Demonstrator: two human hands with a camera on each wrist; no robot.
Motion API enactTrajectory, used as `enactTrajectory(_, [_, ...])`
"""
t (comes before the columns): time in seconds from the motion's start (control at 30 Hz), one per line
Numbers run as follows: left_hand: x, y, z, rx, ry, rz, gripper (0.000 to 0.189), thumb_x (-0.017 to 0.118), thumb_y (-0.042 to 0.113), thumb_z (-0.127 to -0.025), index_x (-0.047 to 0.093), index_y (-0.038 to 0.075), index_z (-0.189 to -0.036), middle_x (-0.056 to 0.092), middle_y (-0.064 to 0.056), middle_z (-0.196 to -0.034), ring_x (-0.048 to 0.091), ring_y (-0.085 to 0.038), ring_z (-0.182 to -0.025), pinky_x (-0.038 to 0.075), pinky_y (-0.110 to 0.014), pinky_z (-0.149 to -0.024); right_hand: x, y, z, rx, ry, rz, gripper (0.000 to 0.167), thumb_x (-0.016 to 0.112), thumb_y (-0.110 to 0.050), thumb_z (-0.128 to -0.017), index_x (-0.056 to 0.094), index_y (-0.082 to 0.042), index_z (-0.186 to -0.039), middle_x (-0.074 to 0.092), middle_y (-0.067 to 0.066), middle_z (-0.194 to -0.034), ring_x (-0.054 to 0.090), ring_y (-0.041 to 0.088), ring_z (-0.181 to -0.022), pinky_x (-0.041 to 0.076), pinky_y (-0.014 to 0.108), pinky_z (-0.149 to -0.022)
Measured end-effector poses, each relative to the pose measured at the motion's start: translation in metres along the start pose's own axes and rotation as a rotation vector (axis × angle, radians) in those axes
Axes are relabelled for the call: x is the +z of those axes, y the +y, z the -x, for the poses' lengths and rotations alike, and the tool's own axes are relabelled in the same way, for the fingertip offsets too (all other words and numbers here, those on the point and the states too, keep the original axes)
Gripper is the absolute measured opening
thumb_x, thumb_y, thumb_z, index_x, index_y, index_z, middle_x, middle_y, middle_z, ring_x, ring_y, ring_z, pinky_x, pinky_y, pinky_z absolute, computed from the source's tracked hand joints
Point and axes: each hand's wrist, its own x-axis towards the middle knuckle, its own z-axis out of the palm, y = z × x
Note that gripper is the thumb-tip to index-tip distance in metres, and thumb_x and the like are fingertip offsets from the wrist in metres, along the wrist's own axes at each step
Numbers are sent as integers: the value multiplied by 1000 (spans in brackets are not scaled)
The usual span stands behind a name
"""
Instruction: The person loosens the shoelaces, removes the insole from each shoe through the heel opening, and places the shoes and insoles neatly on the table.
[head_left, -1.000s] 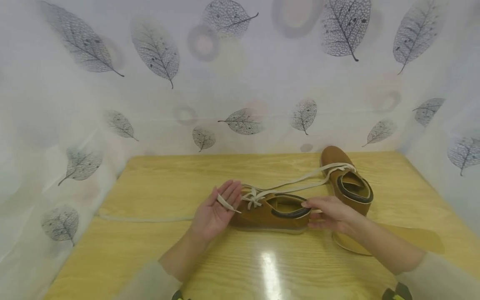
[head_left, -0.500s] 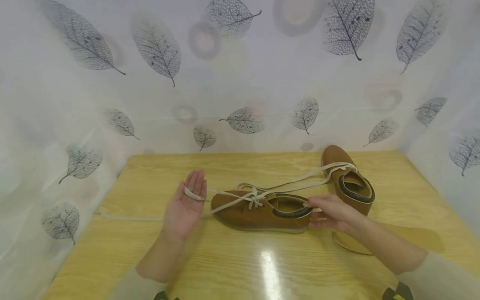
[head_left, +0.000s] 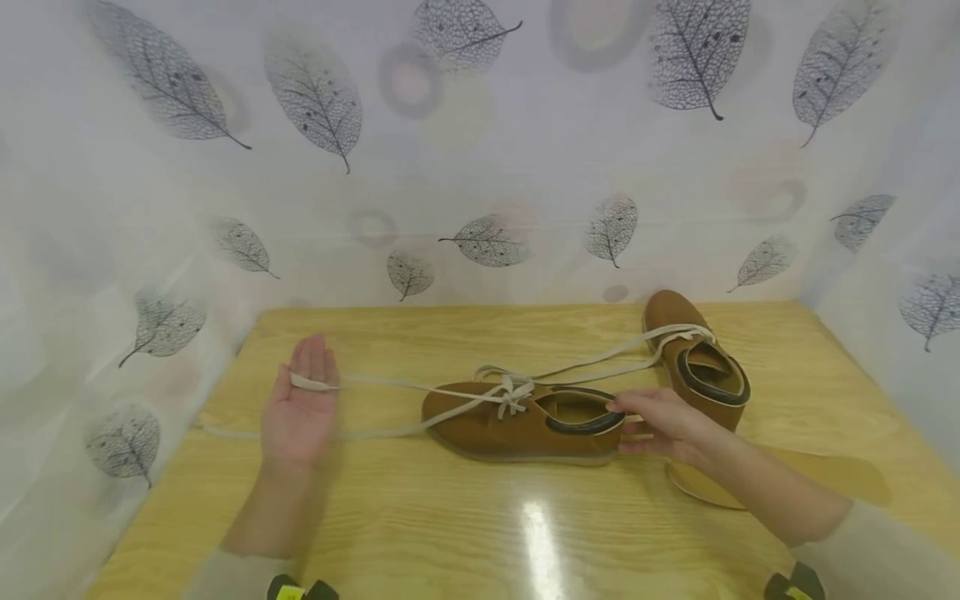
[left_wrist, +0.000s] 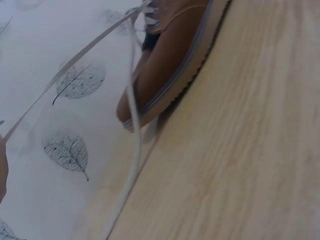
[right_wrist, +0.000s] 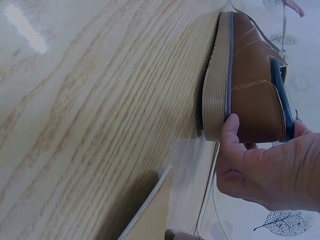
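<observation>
A brown shoe (head_left: 517,425) with cream laces lies toe-left on the table, its knot (head_left: 513,396) at the top of the lacing. My right hand (head_left: 663,427) grips the shoe's heel. In the right wrist view, fingers (right_wrist: 231,125) of that hand press the back of the heel beside the collar. Off to the left, my left hand (head_left: 302,400) is palm up with fingers extended, a shoelace (head_left: 390,383) caught beside the thumb and its end across the fingers. That shoelace runs nearly straight back to the knot. Another lace (left_wrist: 134,110) hangs slack past the toe.
A second brown shoe (head_left: 693,367) sits at the back right, with cream laces (head_left: 600,367) stretching between it and the first shoe. A tan insole-shaped piece (head_left: 825,479) lies under my right forearm. Leaf-patterned cloth (head_left: 480,150) borders the wooden table (head_left: 450,533) behind and at both sides.
My left hand has moved left, away from the shoe, drawing the shoelace out longer and straighter. The shoe's toe has come into sight. My right hand has stayed at the heel.
</observation>
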Motion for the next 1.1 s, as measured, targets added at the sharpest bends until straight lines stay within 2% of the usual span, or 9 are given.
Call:
enactTrajectory(0.1, [4,10,-1,27,-4,19,43,33,30,-103,47,4,-134,45,-4,-144,38,-18,-136,31,-42,-113,1,0,0,-2,0,-2,12,55,-12,-88,65,-6,-89,31,11,-121,46,18,-85,56,34,-79])
enactTrajectory(0.33, [12,39,-1,77,-5,11,45,31,35,-103,40,20,-143,38,4,-149,35,-16,-138,30,-41,-113,2,-1,1,-9,9,-10,11,56,-11,-87,66,-10,-83,35,9,-116,46,20,-86,56,34,-79])
enactTrajectory(0.4, [15,50,2,92,-2,2,44,31,36,-102,40,21,-143,37,6,-150,33,-15,-138,29,-41,-114,2,-1,1,-10,9,-13,11,56,-11,-87,66,-10,-82,35,9,-116,45,20,-86,56,34,-78])
enactTrajectory(0.5, [23,69,7,125,5,5,43,32,36,-102,41,23,-142,37,8,-149,33,-14,-138,28,-41,-114,3,0,0,-12,4,-9,11,56,-11,-87,66,-10,-82,35,10,-118,45,19,-87,56,34,-79])
enactTrajectory(0.63, [37,101,19,203,-2,8,41,35,38,-100,46,25,-138,41,10,-147,36,-13,-136,30,-41,-113,2,0,0,-18,3,0,14,55,-12,-88,66,-10,-81,36,10,-118,45,19,-87,56,33,-78])
enactTrajectory(0.8, [43,134,33,211,-30,-17,42,34,42,-99,42,33,-140,34,19,-147,34,-11,-137,32,-41,-112,2,-1,-1,-36,14,20,14,54,-14,-90,66,-8,-85,38,7,-111,45,16,-83,56,33,-78])
enactTrajectory(0.87, [44,142,37,213,-29,-19,42,33,43,-99,42,33,-139,34,20,-147,34,-12,-137,32,-41,-112,2,-1,-1,-46,18,31,15,53,-14,-90,66,-8,-86,38,6,-110,45,16,-83,56,33,-78])
enactTrajectory(1.0, [48,154,41,266,-22,-19,41,35,41,-99,47,24,-135,40,14,-145,38,-16,-135,34,-44,-111,3,1,-1,-54,22,44,14,52,-14,-89,65,-8,-86,40,6,-109,46,16,-83,56,33,-78])
enactTrajectory(1.1, [52,159,44,276,-43,-36,41,36,39,-99,47,23,-136,40,13,-146,37,-16,-136,33,-45,-111,4,1,-1,-59,24,53,14,52,-14,-90,63,-7,-88,41,6,-108,46,16,-82,57,34,-78])
